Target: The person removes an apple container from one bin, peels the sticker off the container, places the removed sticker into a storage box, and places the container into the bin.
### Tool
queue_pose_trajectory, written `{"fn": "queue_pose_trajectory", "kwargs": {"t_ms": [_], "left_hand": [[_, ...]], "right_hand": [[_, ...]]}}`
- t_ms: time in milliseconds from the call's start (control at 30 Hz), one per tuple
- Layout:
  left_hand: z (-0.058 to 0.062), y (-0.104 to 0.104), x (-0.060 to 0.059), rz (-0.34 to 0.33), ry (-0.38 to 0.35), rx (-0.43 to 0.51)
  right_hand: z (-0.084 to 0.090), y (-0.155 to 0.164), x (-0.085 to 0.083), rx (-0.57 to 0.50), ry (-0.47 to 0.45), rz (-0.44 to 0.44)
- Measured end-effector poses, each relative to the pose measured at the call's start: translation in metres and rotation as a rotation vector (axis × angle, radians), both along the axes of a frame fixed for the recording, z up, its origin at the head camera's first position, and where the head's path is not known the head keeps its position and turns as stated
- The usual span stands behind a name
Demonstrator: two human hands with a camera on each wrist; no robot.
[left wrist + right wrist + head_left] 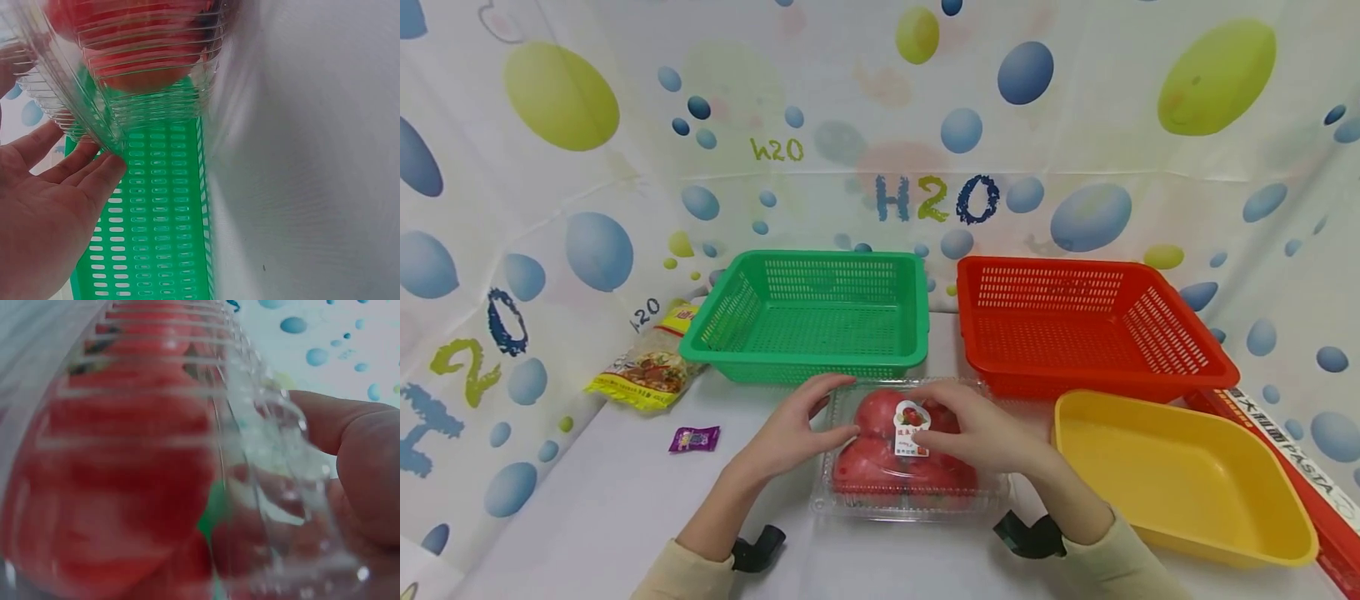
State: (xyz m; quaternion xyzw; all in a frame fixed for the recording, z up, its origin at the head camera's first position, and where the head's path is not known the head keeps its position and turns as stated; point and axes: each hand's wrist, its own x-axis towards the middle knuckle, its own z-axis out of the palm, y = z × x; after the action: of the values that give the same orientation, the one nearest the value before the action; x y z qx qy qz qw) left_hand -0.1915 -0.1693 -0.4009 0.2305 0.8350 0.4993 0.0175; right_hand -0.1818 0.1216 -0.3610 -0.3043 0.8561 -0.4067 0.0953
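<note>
1. I have the clear plastic clamshell box (pixel 910 467) of red tomatoes (pixel 872 458) sitting on the white table (pixel 625 500), just in front of the green basket (pixel 812 312) and close to my body
2. My left hand (pixel 793 433) lies against the box's left side, fingers fairly straight and reaching over the top left corner; in the left wrist view the fingertips (pixel 103 169) touch the ribbed plastic wall, palm open, not wrapped round it
3. My right hand (pixel 977 433) rests on top of the lid on the right side, fingers bent over it near the label sticker (pixel 912 427); the right wrist view shows a thumb (pixel 356 450) pressed to the clear shell, so I read this hand as gripping the box
4. The red basket (pixel 1075 325) stands to the right of the green one, well apart from the hands
5. The yellow tray (pixel 1180 475) sits just right of the box, in front of the red basket
6. A pasta box (pixel 1292 467) lies along the far right edge
7. A yellow noodle packet (pixel 647 367) and a small purple sachet (pixel 694 438) lie to the left on the table
</note>
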Motion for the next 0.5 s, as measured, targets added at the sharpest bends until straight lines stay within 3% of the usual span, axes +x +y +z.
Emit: {"fn": "queue_pose_trajectory", "kwargs": {"t_ms": [200,500], "left_hand": [[0.000,0.000,0.001,-0.004,0.005,0.003],[0.000,0.000,0.000,-0.012,0.009,-0.006]], "right_hand": [[-0.003,-0.005,0.000,-0.006,0.010,-0.012],[-0.004,-0.012,0.006,0.023,-0.004,-0.136]]}}
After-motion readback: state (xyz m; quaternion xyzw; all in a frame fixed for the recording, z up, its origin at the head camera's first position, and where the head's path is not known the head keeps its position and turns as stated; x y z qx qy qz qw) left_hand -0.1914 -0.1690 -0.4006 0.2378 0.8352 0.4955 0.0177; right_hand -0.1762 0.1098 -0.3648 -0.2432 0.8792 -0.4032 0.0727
